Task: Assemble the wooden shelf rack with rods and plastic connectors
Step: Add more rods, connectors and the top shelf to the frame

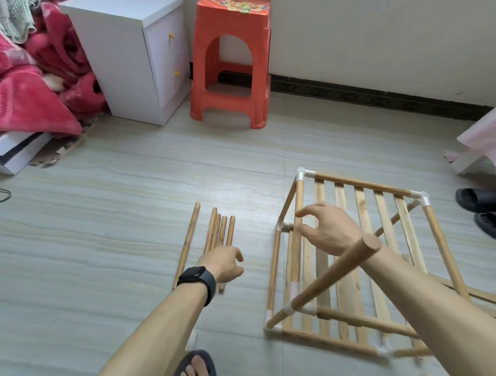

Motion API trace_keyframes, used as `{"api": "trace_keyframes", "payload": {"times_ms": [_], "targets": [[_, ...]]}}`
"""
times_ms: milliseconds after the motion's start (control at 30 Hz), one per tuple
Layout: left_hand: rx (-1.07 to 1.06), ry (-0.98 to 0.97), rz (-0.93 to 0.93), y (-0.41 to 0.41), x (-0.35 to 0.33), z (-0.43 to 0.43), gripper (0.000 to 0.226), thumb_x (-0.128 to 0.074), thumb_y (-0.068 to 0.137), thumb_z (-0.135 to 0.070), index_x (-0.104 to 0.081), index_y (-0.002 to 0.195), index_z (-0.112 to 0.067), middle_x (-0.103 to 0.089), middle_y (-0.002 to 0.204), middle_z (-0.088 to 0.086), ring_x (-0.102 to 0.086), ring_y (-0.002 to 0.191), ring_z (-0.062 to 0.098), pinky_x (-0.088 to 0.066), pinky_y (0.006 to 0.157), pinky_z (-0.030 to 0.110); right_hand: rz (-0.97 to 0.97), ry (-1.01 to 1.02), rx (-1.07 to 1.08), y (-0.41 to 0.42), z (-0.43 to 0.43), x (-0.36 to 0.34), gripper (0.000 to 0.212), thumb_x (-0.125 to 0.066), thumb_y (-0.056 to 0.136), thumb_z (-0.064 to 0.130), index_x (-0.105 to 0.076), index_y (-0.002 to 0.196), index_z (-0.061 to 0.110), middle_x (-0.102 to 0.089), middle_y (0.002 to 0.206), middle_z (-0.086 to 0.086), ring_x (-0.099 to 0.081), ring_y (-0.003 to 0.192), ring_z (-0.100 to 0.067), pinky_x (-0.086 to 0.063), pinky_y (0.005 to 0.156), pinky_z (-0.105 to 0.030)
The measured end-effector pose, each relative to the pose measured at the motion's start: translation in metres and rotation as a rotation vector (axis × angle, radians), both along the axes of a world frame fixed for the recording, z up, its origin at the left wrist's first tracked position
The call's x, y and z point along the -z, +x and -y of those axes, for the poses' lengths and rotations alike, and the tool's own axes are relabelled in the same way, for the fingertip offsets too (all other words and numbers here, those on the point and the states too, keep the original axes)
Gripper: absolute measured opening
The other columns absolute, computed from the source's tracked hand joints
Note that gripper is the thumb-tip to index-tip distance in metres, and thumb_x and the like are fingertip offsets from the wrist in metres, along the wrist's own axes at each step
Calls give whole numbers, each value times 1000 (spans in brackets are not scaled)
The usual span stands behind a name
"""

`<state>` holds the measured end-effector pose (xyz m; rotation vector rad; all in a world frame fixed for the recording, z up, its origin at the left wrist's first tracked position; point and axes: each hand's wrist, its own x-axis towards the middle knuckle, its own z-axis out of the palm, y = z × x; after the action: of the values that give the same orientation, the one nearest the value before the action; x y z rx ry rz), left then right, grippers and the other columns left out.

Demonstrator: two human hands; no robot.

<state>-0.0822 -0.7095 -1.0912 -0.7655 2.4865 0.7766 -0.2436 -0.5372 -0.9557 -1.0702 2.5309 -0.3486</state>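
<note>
The half-built rack sat on the tiled floor at about 4 o'clock in the view: two slatted shelves joined by rods in white plastic connectors, one upright rod rising free toward the camera. The right hand reached in over the upper shelf, palm down, thumb and forefinger curled narrowly around the near-left corner rod (contact uncertain). At 9 o'clock from the rack lay five loose rods, roughly parallel. The left hand, wearing a black watch, hovered over their near ends, fingers loosely curled; whether it gripped one could not be told.
</note>
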Motion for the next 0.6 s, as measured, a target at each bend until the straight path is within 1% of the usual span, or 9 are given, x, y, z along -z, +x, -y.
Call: {"api": "trace_keyframes", "payload": {"times_ms": [33, 100, 200, 267, 333, 400, 433, 500, 600], "targets": [[-28, -16, 21, -3, 10, 6, 42, -56, 99, -34, -55, 139, -23, -60, 138, 0, -59, 122, 20, -52, 99, 39, -34, 0, -13, -7, 9, 8, 35, -54, 98, 41, -62, 130, 32, -51, 147, 3, -46, 133, -21, -42, 109, -37], [-69, -58, 68, -12, 32, 17, 43, -54, 99, -33, -53, 140, -22, -59, 138, 0, -58, 123, 22, -52, 99, 40, -75, 22, -32, -22, 27, 25, 46, -55, 95, 49, -55, 139, 35, -38, 158, 3, -28, 145, -24, -32, 115, -45], [-113, -120, 129, -23, 59, 22, 34, -51, 99, -30, -55, 130, -20, -63, 125, 2, -61, 112, 24, -52, 86, 36, -173, 76, -79, -34, 40, 50, 63, -51, 94, 59, -39, 151, 36, -13, 169, 3, -3, 153, -19, -19, 121, -45], [-125, -154, 172, -31, 75, 22, 29, -50, 99, -28, -55, 126, -18, -64, 118, 4, -63, 107, 25, -47, 75, 32, -212, 69, -108, -34, 42, 69, 65, -44, 95, 59, -33, 154, 35, -3, 170, 5, 11, 154, -16, -7, 124, -43], [-134, -180, 207, -37, 88, 20, 30, -50, 100, -24, -52, 129, -17, -63, 121, 6, -63, 108, 26, -46, 73, 32, -211, 5, -107, -30, 43, 81, 64, -36, 93, 55, -32, 153, 35, -3, 170, 7, 16, 154, -14, -1, 125, -42], [-136, -212, 216, -41, 96, 14, 35, -50, 100, -16, -47, 134, -13, -59, 128, 9, -62, 112, 28, -49, 78, 35, -226, -7, -110, -27, 45, 85, 66, -33, 89, 52, -34, 153, 34, -5, 170, 7, 16, 154, -14, 1, 125, -42], [-121, -237, 210, -42, 100, 11, 38, -48, 99, -9, -43, 136, -11, -57, 129, 11, -62, 113, 29, -49, 79, 37, -235, -2, -111, -26, 47, 85, 66, -33, 89, 51, -36, 152, 32, -5, 170, 7, 16, 154, -14, 1, 125, -42], [-59, -301, 185, -42, 107, 4, 47, -42, 97, 1, -36, 142, -8, -58, 128, 13, -64, 109, 30, -47, 73, 37, -240, 9, -102, -22, 50, 84, 62, -37, 90, 47, -39, 150, 31, -5, 170, 6, 16, 154, -16, 0, 127, -44], [-45, -292, 166, -40, 114, -5, 50, -37, 97, 6, -30, 145, -7, -61, 123, 14, -66, 105, 31, -47, 70, 37, -215, 22, -97, -17, 53, 81, 60, -41, 91, 42, -40, 149, 29, -3, 170, 5, 17, 154, -16, -1, 127, -47]]}}
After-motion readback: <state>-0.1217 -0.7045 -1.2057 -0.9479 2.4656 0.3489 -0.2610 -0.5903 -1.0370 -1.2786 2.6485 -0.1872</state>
